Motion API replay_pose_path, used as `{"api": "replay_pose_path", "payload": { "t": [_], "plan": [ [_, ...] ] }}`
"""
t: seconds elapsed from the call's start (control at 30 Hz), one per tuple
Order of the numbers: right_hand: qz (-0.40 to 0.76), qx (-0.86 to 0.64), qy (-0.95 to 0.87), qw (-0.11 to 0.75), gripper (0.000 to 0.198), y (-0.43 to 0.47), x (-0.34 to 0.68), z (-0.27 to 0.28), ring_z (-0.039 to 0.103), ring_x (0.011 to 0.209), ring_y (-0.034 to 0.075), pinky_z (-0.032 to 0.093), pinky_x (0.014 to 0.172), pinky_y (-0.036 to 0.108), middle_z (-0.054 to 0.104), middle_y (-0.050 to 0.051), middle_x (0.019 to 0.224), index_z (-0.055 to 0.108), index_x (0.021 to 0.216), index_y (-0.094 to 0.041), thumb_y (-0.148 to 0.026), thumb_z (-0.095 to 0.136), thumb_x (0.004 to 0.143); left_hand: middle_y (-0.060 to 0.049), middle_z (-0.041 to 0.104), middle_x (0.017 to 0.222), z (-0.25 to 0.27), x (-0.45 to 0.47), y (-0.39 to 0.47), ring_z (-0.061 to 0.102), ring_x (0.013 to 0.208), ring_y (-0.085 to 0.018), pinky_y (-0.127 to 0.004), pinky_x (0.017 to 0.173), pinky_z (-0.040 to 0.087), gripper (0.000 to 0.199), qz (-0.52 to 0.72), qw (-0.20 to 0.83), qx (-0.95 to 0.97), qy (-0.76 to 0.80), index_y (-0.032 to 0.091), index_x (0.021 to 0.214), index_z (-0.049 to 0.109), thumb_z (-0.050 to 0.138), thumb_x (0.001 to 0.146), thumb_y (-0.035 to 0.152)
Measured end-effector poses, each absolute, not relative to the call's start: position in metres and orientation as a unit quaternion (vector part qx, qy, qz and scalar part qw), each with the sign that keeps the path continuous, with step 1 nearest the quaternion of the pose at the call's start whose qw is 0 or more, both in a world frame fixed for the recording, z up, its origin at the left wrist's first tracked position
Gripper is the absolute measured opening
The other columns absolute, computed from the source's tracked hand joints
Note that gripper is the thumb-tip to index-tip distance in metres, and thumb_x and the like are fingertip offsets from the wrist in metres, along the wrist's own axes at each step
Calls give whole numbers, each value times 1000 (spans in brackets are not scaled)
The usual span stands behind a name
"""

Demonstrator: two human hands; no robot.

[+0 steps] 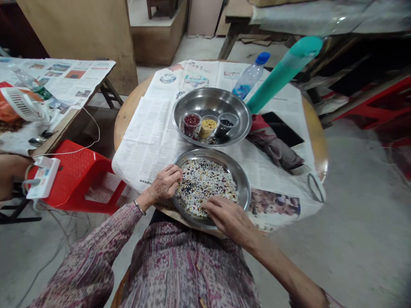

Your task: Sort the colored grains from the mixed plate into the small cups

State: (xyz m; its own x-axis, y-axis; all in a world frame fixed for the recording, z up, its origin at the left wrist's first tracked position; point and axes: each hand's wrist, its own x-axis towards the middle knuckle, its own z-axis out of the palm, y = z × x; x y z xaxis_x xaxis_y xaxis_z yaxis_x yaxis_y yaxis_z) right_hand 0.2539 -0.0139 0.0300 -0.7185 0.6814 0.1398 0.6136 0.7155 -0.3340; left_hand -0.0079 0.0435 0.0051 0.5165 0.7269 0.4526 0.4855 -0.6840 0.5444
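Observation:
A steel basin (244,188) near me holds a spread of white grains mixed with yellow, black and dark red beans (208,184). My left hand (166,183) is at its left rim, fingers curled closed; whatever they hold is hidden. Over the near right part of the mix, my right hand (226,214) has its fingertips pinched down at the grains, and anything between them is too small to make out. Behind stands a larger steel basin (208,96) with three clear cups: one of red beans (192,120), one of yellow beans (208,124), one of black beans (226,122).
Newspaper (141,141) covers the round table. Past the far basin are a blue-capped bottle (248,77) and a tall green tube (282,75). A folded umbrella (276,147) and a black phone-like slab (284,128) lie right. A red stool (80,175) bears a power strip (43,177).

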Motion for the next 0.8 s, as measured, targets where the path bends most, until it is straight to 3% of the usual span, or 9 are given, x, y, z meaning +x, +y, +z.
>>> {"api": "replay_pose_path", "payload": {
  "t": [0.13, 0.33, 0.53, 0.7, 0.8],
  "plan": [
    [135, -328, -933, 58, 14, -12, 250, 27, 60, 82, 18, 46, 70, 30, 67, 2, 87, 68, 96, -22, -13, 59, 92, -9, 60, 93, 6, -8, 44, 55, 94, -22, -40, 91, 51, 18, 336, 172, 854, 357, 19, 83, 52, 37, 91, 12],
    [62, -417, -899, 114, 30, 31, 228, 22, 58, 103, 25, 49, 87, 37, 69, 10, 113, 64, 123, -19, -16, 51, 96, -8, 60, 91, 7, -6, 45, 55, 91, -22, -40, 88, 52, 19, 345, 143, 861, 346, 19, 85, 53, 36, 94, 13],
    [58, -451, -881, 129, 49, 47, 196, 25, 47, 126, 34, 46, 98, 48, 57, 16, 138, 56, 136, -20, -38, 64, 91, -10, 61, 98, 9, -6, 44, 57, 97, -23, -41, 92, 52, 20, 344, 151, 854, 360, 16, 100, 56, 38, 94, 11],
    [122, -331, -930, 101, 21, 37, 207, 20, 55, 108, 26, 50, 92, 40, 65, 12, 115, 66, 111, -19, -19, 59, 92, -10, 62, 101, 8, -7, 45, 57, 98, -23, -41, 92, 52, 22, 347, 146, 853, 361, 16, 108, 56, 39, 95, 11],
    [116, -370, -915, 109, 27, 37, 236, 18, 57, 102, 24, 52, 90, 38, 67, 10, 104, 68, 105, -19, -6, 50, 90, -9, 62, 99, 6, -7, 46, 57, 97, -23, -40, 91, 53, 21, 352, 136, 857, 352, 15, 107, 56, 40, 94, 11]
  ]
}}
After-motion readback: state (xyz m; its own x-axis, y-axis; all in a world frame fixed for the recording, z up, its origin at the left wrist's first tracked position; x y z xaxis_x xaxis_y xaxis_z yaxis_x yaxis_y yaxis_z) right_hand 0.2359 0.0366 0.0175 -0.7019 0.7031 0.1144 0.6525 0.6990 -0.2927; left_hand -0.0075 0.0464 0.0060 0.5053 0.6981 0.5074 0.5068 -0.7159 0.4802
